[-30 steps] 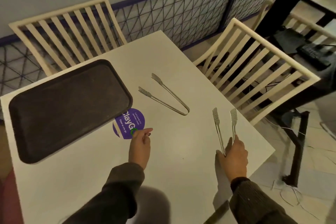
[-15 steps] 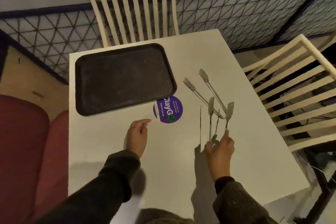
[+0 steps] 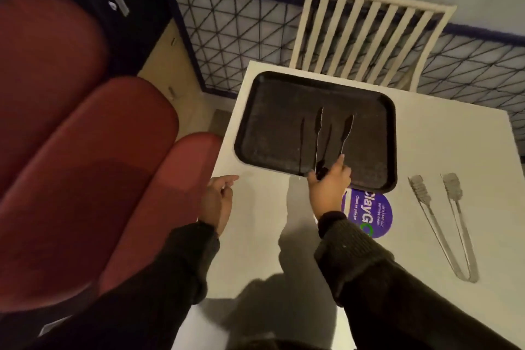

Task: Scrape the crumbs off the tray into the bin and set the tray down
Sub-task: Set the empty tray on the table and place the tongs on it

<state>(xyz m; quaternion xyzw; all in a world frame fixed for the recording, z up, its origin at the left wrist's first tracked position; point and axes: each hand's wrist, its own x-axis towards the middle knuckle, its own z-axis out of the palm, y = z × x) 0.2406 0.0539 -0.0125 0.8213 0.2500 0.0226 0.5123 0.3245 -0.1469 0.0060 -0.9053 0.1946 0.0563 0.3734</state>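
A dark rectangular tray (image 3: 272, 122) lies flat on the white table (image 3: 426, 136), near its far left corner. My right hand (image 3: 328, 187) grips a pair of metal tongs (image 3: 332, 136) by the hinge end. The two arms of the tongs are spread and reach out over the near part of the tray. My left hand (image 3: 217, 202) hovers at the table's left edge, just short of the tray's near left corner, fingers loosely curled and holding nothing. No bin is in view.
A second pair of tongs (image 3: 446, 221) lies on the table at the right. A purple round sticker (image 3: 369, 214) sits beside my right wrist. A slatted white chair (image 3: 366, 37) stands behind the table. A red cushioned seat (image 3: 85, 150) fills the left.
The view has swung left. My right hand carried the tongs left, from beside the other pair to over the tray. My left hand shifted to the table's left edge.
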